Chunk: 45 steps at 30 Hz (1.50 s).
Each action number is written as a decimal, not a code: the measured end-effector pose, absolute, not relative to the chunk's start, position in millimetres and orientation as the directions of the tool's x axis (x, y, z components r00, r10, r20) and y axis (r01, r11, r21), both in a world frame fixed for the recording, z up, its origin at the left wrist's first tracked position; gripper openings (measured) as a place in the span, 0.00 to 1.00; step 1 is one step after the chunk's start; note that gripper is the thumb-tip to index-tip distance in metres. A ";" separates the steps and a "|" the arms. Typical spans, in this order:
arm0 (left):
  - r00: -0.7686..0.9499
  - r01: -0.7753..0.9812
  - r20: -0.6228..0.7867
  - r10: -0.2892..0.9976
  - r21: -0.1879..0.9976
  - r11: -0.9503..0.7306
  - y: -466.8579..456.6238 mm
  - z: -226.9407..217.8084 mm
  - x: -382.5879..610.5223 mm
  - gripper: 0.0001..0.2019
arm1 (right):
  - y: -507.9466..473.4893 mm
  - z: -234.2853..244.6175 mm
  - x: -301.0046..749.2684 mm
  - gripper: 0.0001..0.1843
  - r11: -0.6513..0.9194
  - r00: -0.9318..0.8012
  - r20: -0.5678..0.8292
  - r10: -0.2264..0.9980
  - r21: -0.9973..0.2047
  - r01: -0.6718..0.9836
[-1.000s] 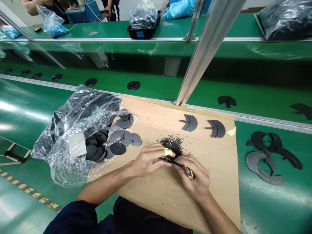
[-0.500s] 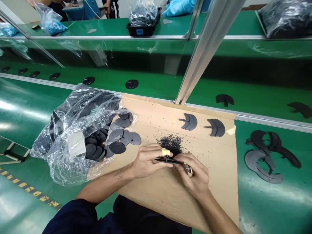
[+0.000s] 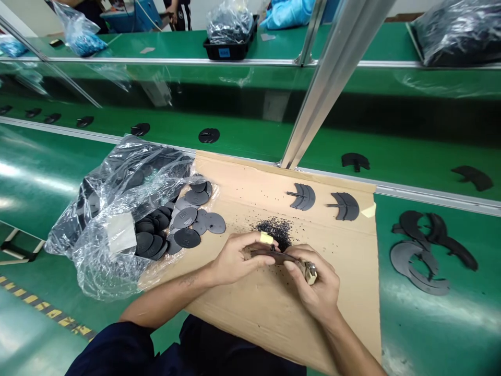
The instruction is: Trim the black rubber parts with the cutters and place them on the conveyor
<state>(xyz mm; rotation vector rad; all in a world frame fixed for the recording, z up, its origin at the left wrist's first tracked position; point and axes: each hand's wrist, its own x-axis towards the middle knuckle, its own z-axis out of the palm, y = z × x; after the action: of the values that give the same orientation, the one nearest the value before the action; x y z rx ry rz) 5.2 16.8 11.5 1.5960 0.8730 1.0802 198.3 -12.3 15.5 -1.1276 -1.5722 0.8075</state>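
Note:
My left hand (image 3: 238,257), with yellow tape round a finger, grips a thin black plastic piece (image 3: 261,254) by its left side. My right hand (image 3: 315,284) is closed around a small metal tool with a pale end (image 3: 310,272), its kind mostly hidden by the fingers. The right fingertips meet the right end of the black piece. Just beyond both hands lies a heap of tiny black plastic scraps (image 3: 275,230) on a cardboard sheet (image 3: 250,318). Two curved black parts with stems, one nearer (image 3: 302,197) and one farther right (image 3: 345,206), rest on the cardboard.
Left of the hands, a clear plastic bag (image 3: 97,209) spills black discs (image 3: 187,238). Several curved black parts (image 3: 420,250) lie on the green table at right. Behind a metal post (image 3: 324,78), a green belt (image 3: 250,149) carries spaced black parts. A person (image 3: 172,10) stands far back.
The black piece has tilted from nearly edge-on to show more of its face. The right-hand tool has shifted slightly right. Parts on the belt have drifted a little left.

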 end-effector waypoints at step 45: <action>0.635 0.303 0.343 0.692 0.713 -0.632 27.6 14.9 -3.3 0.13 | -2.1 -4.0 219.1 0.15 0.506 -0.386 0.404 0.830 -0.253 0.824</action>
<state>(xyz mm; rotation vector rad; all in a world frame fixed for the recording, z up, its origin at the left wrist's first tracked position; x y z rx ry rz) -3.3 27.6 14.9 2.2372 0.7739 0.8188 219.1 -2.1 -4.0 -1.3555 -2.2714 0.0146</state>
